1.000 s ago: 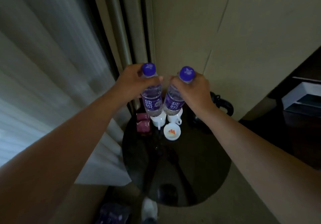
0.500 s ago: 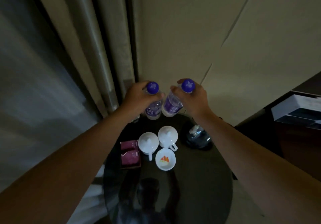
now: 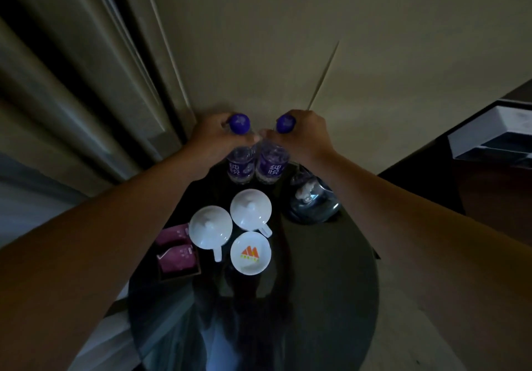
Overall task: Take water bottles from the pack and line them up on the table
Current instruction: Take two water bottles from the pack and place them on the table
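Note:
Two clear water bottles with purple caps and purple labels stand side by side at the far edge of a round dark glass table (image 3: 331,298). My left hand (image 3: 214,137) grips the neck of the left bottle (image 3: 240,163). My right hand (image 3: 302,136) grips the neck of the right bottle (image 3: 272,164). The bottles touch or nearly touch each other. Whether their bases rest on the table I cannot tell. No pack is in view.
Just in front of the bottles sit two white lidded cups (image 3: 211,228) (image 3: 251,210), a white dish with an orange logo (image 3: 250,253), a tray of pink sachets (image 3: 177,251) and a glass kettle (image 3: 312,197). Curtains hang left; a wall stands behind.
Both hands have lowered the bottles toward the far edge of the table, behind the cups. The camera has tilted further down onto the table.

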